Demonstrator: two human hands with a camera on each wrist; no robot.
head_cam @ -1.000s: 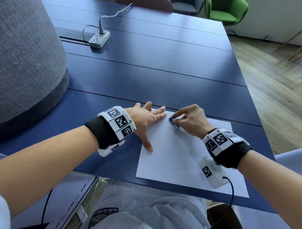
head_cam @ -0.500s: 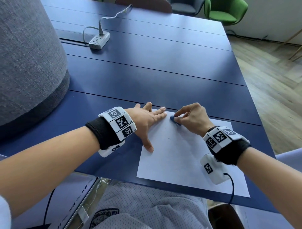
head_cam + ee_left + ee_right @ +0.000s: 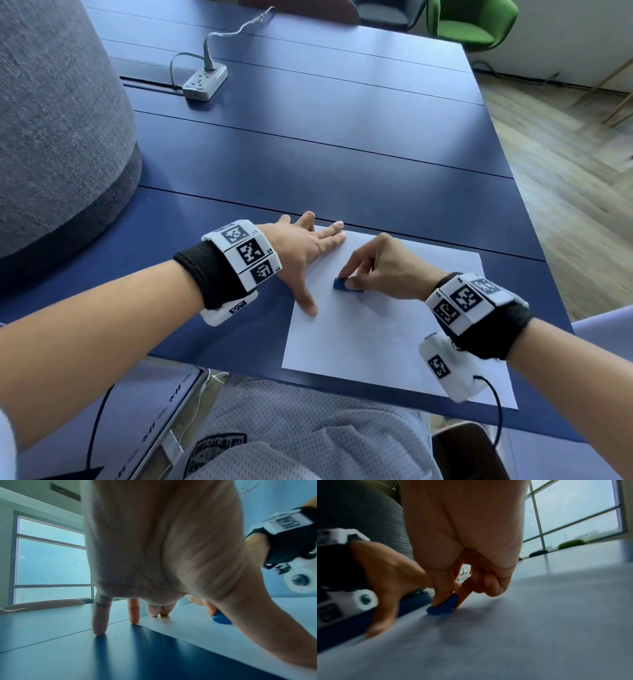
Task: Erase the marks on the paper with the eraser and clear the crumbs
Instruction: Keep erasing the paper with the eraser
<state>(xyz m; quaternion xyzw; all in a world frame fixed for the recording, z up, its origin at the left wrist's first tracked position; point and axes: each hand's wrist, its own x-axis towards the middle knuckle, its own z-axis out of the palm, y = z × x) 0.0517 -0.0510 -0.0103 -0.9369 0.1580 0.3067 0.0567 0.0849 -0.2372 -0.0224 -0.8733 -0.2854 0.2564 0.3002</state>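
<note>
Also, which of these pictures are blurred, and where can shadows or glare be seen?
Head view: mostly sharp, with soft glare on the blue table. Left wrist view: the palm of the left hand is close and soft, and its fingers cast dark shadows on the table. Right wrist view: motion blur throughout; the right hand and blue eraser are smeared, with a grey shadow on the paper.

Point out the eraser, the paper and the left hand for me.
eraser [image 3: 343,285]: head view, on its blue top face.
paper [image 3: 359,346]: head view, on the bare middle of the sheet.
left hand [image 3: 301,248]: head view, on the back of the hand.
</note>
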